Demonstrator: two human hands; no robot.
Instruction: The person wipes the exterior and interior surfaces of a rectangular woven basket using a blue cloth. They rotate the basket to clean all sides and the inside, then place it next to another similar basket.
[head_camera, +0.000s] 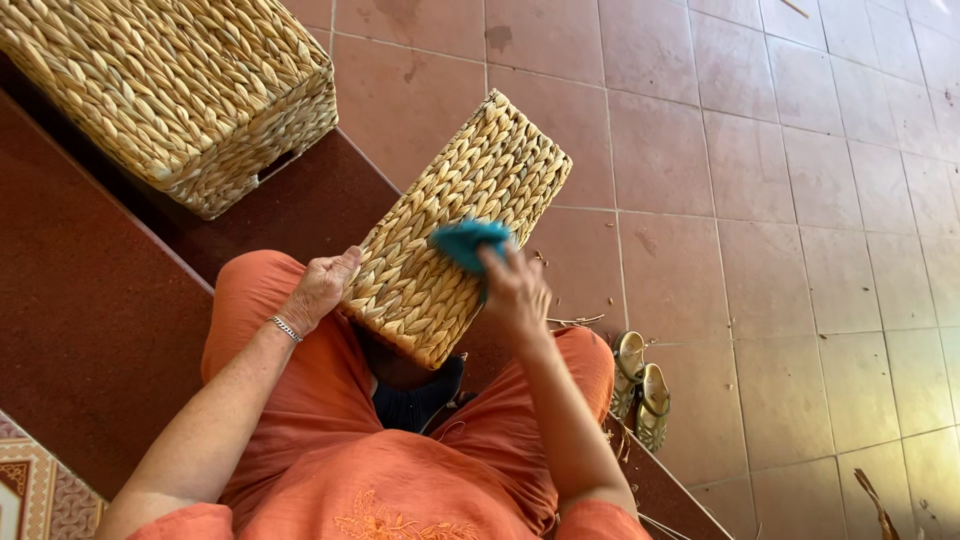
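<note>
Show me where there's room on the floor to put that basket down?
Widest bare patch: the reddish tiled floor right of the rectangular woven straw basket and beyond the pair of pale sandals. The dark red step is bare between the larger woven basket and the left hand. Crowded: the lap, where the right hand presses a teal cloth.
</note>
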